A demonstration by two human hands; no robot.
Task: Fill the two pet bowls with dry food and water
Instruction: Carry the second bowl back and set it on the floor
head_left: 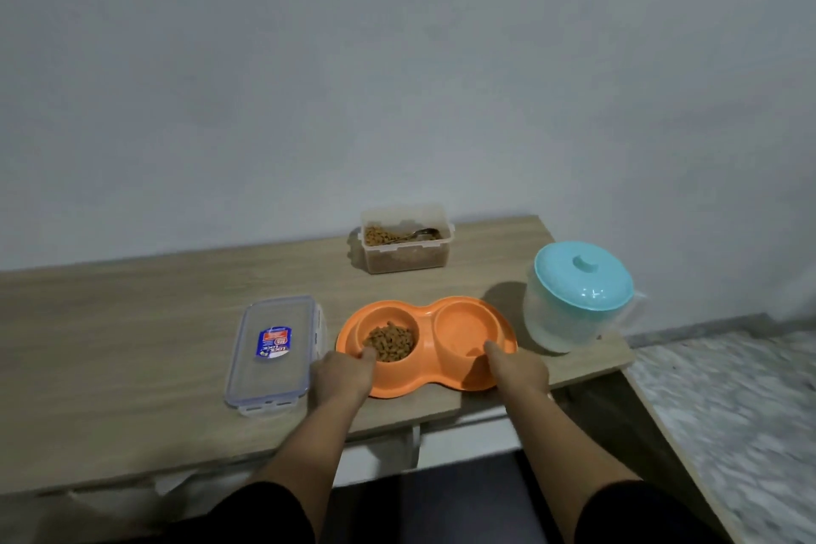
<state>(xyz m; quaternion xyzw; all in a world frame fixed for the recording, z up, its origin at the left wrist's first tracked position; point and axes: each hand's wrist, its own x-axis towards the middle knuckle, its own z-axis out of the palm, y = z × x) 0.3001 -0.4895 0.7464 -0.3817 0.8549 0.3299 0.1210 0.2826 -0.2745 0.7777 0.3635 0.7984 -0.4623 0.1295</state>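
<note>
**Both hands on orange double pet bowl, kibble in left well**

Orange double pet bowl (459,382) sits on the wooden table (132,367), near the front edge, centre of view. Left well holds dry food (391,341), brown kibble in a low heap. Right well (468,329) looks orange and bare; water in it, cannot tell.

Left hand (342,375) grips the bowl's near-left rim, fingers curled over the edge, fingertips just touching the rim of the kibble well. Right hand (519,369) holds the near-right rim, thumb up on the rim of the right well; the rest of its fingers are hidden behind the hand. Dark sleeves at both upper forearms.

Clear food container (406,254) stands at the back of the table against the wall, lid off, partly full of kibble, a metal spoon (417,234) lying in it. Its clear lid (273,356) with a blue-red label lies flat just left of the bowl, close beside the left hand. Translucent jug with teal lid (578,296) stands upright just right of the bowl, near the table's right edge, lid on. Contents of the jug unclear.
</note>
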